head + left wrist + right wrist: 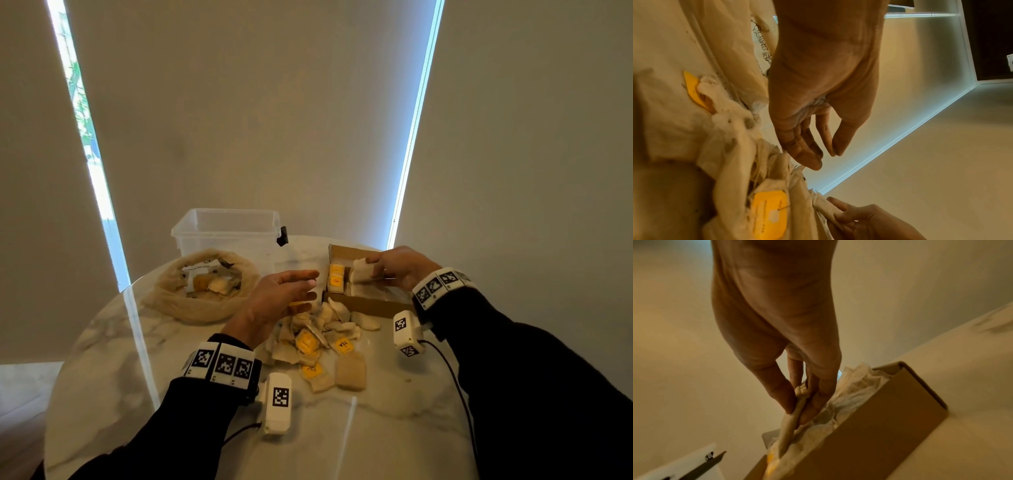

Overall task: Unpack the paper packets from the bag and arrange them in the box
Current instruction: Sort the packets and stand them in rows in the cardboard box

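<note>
While the right hand (397, 267) pinches a paper packet (361, 270) over the cardboard box (370, 305), the left hand (284, 294) hovers empty, fingers relaxed, above loose packets (318, 339); seat it upright against the filed row.

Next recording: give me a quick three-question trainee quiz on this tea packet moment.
1. True or false: the open left hand grips a packet.
2. Where does the right hand hold its pale paper packet? A) over the brown cardboard box B) over the clear plastic tub C) inside the beige mesh bag
3. Fill in: loose packets lie piled on the marble ____.

Key: 1 false; 2 A; 3 table
</note>
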Demonstrator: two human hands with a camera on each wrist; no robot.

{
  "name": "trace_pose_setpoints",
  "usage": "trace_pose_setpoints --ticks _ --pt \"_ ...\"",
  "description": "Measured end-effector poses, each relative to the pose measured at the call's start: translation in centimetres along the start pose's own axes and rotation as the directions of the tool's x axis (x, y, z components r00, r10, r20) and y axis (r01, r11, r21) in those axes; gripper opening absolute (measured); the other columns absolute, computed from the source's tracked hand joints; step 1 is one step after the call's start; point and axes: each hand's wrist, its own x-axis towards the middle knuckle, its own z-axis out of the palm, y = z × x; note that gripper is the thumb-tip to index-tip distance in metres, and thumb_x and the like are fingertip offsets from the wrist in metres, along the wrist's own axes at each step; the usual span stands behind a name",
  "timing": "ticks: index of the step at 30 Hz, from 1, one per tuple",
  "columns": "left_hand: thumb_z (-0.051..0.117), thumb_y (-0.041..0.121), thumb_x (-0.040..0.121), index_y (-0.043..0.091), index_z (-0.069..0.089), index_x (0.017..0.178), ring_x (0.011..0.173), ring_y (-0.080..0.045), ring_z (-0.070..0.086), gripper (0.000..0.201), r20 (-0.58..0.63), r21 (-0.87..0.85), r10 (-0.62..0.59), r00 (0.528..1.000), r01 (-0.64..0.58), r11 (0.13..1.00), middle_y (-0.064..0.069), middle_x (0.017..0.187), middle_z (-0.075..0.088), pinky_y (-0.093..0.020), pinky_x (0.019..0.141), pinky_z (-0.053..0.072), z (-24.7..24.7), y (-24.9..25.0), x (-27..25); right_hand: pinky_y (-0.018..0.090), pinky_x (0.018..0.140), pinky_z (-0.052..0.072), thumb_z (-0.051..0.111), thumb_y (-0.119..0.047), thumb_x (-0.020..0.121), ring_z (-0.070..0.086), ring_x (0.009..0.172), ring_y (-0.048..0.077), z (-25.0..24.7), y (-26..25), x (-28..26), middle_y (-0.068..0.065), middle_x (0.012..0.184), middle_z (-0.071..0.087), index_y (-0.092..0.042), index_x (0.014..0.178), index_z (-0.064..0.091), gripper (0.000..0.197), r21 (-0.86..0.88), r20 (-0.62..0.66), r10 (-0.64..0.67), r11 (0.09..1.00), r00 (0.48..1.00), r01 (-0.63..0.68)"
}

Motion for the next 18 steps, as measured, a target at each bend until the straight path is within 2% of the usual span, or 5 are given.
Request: trace_pose_setpoints --ticks 3,7,11,15,18 --pt "0.073 0.017 0.101 0.023 0.080 0.122 0.111 -0.019 0.076 0.023 0.006 0.006 0.002 1.000 -0.002 1.000 0.003 0.120 0.079 -0.031 0.086 0.063 -0.1 -0.1 0.0 0.040 0.087 0.062 0.068 0.015 0.090 0.062 0.113 0.034 0.4 0.1 0.4 0.012 0.133 0.062 -0.005 0.129 0.073 0.044 -0.069 -0.020 -0.014 0.998 1.000 0.013" --pt "0.073 0.018 0.100 0.023 0.080 0.121 0.110 -0.018 0.076 0.023 0.008 0.007 0.004 1.000 -0.004 1.000 0.005 0.119 0.079 -0.031 0.086 0.063 -0.2 -0.1 0.0 0.043 0.097 0.062 0.069 0.012 0.091 0.064 0.110 0.030 0.4 0.2 0.9 0.011 0.126 0.065 -0.005 0.125 0.075 0.038 -0.120 -0.035 -0.027 0.993 0.999 0.023" --pt "0.073 0.017 0.100 0.023 0.081 0.121 0.108 -0.018 0.077 0.022 -0.001 0.006 0.004 1.000 -0.004 1.000 0.004 0.118 0.079 -0.029 0.082 0.063 -0.2 -0.1 0.1 0.040 0.091 0.065 0.067 0.014 0.091 0.066 0.111 0.030 0.2 0.2 0.7 0.007 0.113 0.064 -0.007 0.121 0.078 0.038 -0.164 -0.051 -0.071 0.985 0.996 0.062" --pt "0.073 0.016 0.100 0.023 0.081 0.120 0.109 -0.019 0.077 0.022 -0.006 0.004 -0.005 1.000 0.005 1.000 0.003 0.118 0.079 -0.031 0.084 0.063 0.0 -0.1 0.1 0.038 0.086 0.066 0.069 0.010 0.094 0.069 0.092 0.024 0.3 0.6 0.9 0.009 0.110 0.065 -0.005 0.122 0.076 0.033 -0.183 -0.069 -0.079 0.981 0.994 0.066" --pt "0.073 0.016 0.100 0.023 0.081 0.120 0.110 -0.021 0.076 0.023 -0.014 0.001 -0.002 1.000 0.002 1.000 0.001 0.119 0.079 -0.030 0.082 0.062 -0.1 -0.1 0.1 0.033 0.082 0.065 0.079 0.000 0.091 0.066 0.088 0.017 0.5 0.9 1.3 0.003 0.104 0.066 -0.009 0.119 0.078 0.030 -0.263 -0.093 -0.122 0.960 0.988 0.094"
